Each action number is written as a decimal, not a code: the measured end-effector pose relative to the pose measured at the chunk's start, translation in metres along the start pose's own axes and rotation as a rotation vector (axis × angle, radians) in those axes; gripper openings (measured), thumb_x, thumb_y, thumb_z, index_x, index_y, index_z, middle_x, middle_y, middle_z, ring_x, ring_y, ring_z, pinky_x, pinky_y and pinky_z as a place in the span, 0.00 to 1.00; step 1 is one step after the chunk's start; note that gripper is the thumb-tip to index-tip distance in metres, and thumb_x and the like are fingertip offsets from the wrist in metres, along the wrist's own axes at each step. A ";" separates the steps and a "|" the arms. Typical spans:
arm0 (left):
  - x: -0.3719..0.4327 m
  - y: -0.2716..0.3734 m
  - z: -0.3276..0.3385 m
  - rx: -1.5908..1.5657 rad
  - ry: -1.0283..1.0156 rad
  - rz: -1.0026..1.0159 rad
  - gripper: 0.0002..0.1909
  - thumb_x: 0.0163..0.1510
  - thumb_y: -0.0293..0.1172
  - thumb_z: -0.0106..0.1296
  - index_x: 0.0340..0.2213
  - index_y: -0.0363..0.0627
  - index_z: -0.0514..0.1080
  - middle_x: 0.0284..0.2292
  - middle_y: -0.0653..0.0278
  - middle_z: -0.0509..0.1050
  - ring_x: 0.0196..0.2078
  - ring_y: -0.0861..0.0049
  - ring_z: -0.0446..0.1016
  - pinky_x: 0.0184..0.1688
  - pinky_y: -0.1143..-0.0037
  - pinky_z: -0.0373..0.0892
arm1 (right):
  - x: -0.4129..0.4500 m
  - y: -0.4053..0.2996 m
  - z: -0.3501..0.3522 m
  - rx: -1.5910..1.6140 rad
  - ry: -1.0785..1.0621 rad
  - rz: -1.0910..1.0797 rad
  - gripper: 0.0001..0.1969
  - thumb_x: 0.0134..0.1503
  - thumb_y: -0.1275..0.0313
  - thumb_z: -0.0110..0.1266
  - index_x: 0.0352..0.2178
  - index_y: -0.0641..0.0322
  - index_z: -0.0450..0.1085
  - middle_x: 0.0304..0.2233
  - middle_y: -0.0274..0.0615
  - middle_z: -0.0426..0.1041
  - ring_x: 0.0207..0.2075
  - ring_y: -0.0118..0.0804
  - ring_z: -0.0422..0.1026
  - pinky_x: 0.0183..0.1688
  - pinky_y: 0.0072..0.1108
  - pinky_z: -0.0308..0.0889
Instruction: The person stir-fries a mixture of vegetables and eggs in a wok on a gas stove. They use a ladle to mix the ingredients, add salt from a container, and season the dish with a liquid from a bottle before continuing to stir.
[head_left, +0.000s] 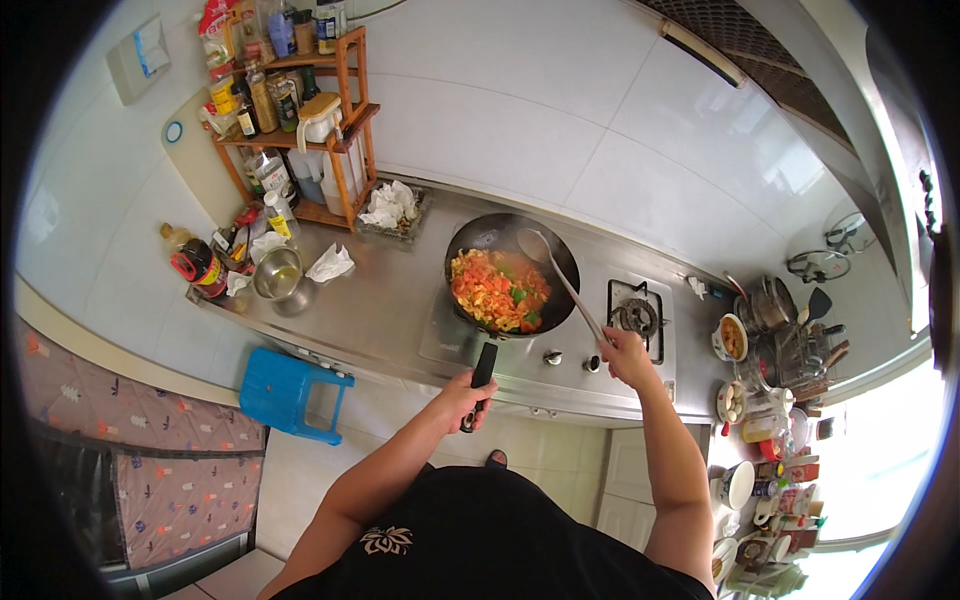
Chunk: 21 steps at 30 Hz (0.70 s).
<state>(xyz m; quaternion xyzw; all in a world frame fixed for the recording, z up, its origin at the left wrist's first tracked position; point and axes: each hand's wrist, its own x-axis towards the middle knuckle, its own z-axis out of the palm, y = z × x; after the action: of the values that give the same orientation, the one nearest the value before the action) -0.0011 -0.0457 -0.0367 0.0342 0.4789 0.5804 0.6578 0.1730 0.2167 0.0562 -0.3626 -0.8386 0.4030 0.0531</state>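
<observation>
A dark wok (561, 300) sits over the left burner of the gas stove, tilted towards its left side. Chopped tomato, egg and green pepper (495, 289) lie heaped in the wok's left and lower part, with faint steam above. My left hand (466, 401) is closed around the wok's black handle (486, 364). In my right hand (626, 356) is the handle end of a metal ladle (566, 277); its bowl is over the upper part of the wok, right of the food. Whether the bowl touches the wok I cannot tell.
The bare right burner (637, 316) lies beside the wok. A steel bowl (277, 274) and crumpled tissue (330, 264) stand left, near a wooden spice rack (352, 161). A bowl of food (729, 337), pots and utensils crowd the right. A blue plastic stool (285, 390) is below the counter.
</observation>
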 end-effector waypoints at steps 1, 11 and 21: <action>-0.001 0.001 0.000 0.003 -0.004 0.006 0.08 0.55 0.32 0.52 0.31 0.49 0.63 0.18 0.68 0.64 0.14 0.80 0.62 0.13 0.74 0.60 | 0.007 -0.002 0.003 0.044 -0.026 0.029 0.11 0.53 0.73 0.49 0.35 0.70 0.72 0.14 0.36 0.66 0.10 0.25 0.63 0.13 0.20 0.59; 0.002 -0.002 -0.004 -0.013 -0.015 -0.014 0.08 0.55 0.31 0.52 0.33 0.50 0.63 0.19 0.68 0.64 0.14 0.80 0.61 0.13 0.74 0.59 | -0.016 -0.069 -0.007 -0.267 -0.238 -0.195 0.15 0.52 0.71 0.51 0.43 0.65 0.70 0.17 0.47 0.68 0.16 0.40 0.68 0.23 0.28 0.64; 0.005 -0.003 -0.005 -0.010 -0.032 -0.006 0.09 0.56 0.32 0.52 0.33 0.52 0.62 0.18 0.68 0.64 0.14 0.80 0.60 0.13 0.74 0.58 | -0.096 -0.089 -0.060 -0.401 -0.192 -0.197 0.18 0.51 0.71 0.53 0.45 0.64 0.70 0.18 0.53 0.69 0.19 0.46 0.69 0.26 0.30 0.65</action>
<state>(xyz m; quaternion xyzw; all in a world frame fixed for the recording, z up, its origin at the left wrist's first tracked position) -0.0027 -0.0452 -0.0444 0.0388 0.4653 0.5802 0.6673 0.2156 0.1560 0.1793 -0.2424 -0.9344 0.2540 -0.0607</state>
